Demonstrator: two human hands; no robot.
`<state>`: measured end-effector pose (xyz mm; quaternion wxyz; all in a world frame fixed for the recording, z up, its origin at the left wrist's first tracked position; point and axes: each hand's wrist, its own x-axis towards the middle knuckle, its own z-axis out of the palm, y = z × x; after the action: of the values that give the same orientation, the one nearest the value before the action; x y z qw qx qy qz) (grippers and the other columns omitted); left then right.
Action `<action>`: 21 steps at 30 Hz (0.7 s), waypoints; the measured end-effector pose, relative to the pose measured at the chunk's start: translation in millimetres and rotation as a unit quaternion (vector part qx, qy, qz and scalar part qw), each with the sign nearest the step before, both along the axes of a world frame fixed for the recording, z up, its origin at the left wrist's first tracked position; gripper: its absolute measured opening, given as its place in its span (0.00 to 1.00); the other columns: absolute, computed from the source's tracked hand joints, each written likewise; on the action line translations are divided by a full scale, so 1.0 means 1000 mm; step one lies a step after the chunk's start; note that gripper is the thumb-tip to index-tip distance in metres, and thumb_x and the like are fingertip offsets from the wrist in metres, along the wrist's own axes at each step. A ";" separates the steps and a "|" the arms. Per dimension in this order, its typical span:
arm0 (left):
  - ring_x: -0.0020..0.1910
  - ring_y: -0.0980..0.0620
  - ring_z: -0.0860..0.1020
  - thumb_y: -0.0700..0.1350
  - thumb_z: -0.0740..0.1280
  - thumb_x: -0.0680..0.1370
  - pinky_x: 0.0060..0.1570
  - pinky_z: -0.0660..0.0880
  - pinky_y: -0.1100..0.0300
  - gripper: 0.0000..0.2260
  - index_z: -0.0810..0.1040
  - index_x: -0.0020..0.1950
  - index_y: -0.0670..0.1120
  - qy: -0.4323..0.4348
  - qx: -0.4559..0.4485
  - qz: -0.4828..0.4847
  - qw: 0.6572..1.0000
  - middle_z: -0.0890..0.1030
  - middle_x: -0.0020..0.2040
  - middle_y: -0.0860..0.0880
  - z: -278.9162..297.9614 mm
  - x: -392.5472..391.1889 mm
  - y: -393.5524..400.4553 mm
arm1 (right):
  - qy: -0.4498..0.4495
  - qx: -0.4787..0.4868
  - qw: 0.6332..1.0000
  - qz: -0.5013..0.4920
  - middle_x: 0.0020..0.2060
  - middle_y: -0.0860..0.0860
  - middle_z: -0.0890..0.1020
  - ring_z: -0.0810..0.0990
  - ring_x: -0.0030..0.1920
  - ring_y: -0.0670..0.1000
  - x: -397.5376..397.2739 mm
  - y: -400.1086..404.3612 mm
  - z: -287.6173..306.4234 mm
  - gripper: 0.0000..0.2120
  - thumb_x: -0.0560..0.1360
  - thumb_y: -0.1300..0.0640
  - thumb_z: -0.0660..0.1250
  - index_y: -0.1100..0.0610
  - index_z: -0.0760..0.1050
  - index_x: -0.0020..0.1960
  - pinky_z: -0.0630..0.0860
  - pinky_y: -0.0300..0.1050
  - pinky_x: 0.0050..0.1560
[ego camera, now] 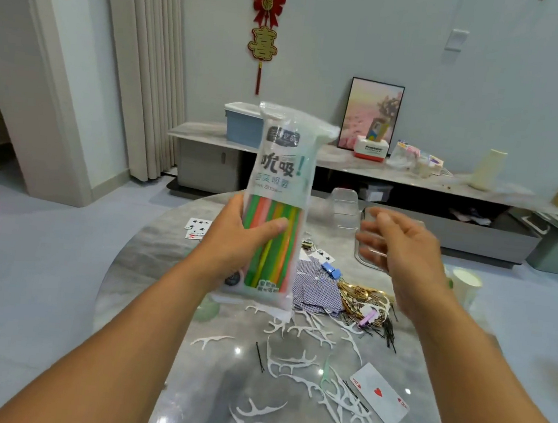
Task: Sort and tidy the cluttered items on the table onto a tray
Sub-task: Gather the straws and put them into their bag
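Straw pack: I hold a long clear plastic bag of bright green, orange and yellow drinking straws (276,211) upright in the air, above the middle of the round grey marble table (148,266).
Left hand: My left hand (233,237) wraps around the lower half of the bag, with the thumb across the front.
Right hand: My right hand (400,255) is open and holds nothing. Its fingers are loose and point toward the bag. It looks a bit blurry.
How it feels: I think the bag is light. The wrap looks thin and slippery, and the top part looks empty and floppy. The straws can bend or crush, so I should hold the middle, where the straws are, and not squeeze hard.
Tray: A clear plastic tray (367,255) sits on the far side of the table, partly behind my right hand.
Other mess: White floss picks (292,364), blue-backed playing cards (317,291), black hair pins (385,334) and a blue binder clip (331,270) lie on the table under the bag.
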<state>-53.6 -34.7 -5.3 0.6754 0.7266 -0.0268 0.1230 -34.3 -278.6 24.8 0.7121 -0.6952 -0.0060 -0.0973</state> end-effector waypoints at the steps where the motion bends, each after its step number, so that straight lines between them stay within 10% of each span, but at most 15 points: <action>1: 0.52 0.56 0.84 0.48 0.75 0.75 0.56 0.80 0.49 0.19 0.73 0.63 0.56 0.007 -0.002 0.014 1.000 0.84 0.55 0.55 -0.001 0.000 0.009 | 0.025 -0.028 0.999 0.008 0.51 0.55 0.85 0.86 0.49 0.54 0.001 0.000 -0.013 0.10 0.84 0.55 0.63 0.56 0.81 0.59 0.83 0.47 0.48; 5: 0.53 0.49 0.84 0.41 0.71 0.77 0.55 0.80 0.42 0.21 0.70 0.67 0.55 0.033 0.005 0.082 0.996 0.83 0.55 0.49 -0.005 0.001 0.044 | 0.077 -0.090 0.993 0.023 0.48 0.55 0.85 0.84 0.48 0.53 0.001 0.001 -0.050 0.10 0.83 0.59 0.64 0.58 0.82 0.59 0.83 0.46 0.47; 11: 0.50 0.50 0.82 0.46 0.76 0.75 0.37 0.78 0.57 0.29 0.67 0.72 0.54 0.050 -0.012 0.216 0.975 0.81 0.57 0.51 -0.026 -0.011 0.108 | 0.114 -0.150 0.982 0.034 0.45 0.57 0.85 0.82 0.44 0.53 0.003 0.002 -0.082 0.08 0.83 0.60 0.65 0.58 0.83 0.55 0.79 0.45 0.42; 21: 0.45 0.43 0.82 0.42 0.71 0.79 0.34 0.79 0.53 0.14 0.72 0.62 0.46 0.225 0.113 0.255 0.934 0.81 0.55 0.42 -0.093 -0.017 0.173 | 0.111 -0.229 0.966 0.048 0.41 0.55 0.85 0.80 0.40 0.53 0.009 0.003 -0.115 0.08 0.82 0.59 0.66 0.54 0.84 0.53 0.78 0.46 0.41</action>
<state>-70.8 138.6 -98.6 0.5227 0.7894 0.2983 0.1211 -25.0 -275.2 -90.7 0.5340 -0.8451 0.0179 0.0190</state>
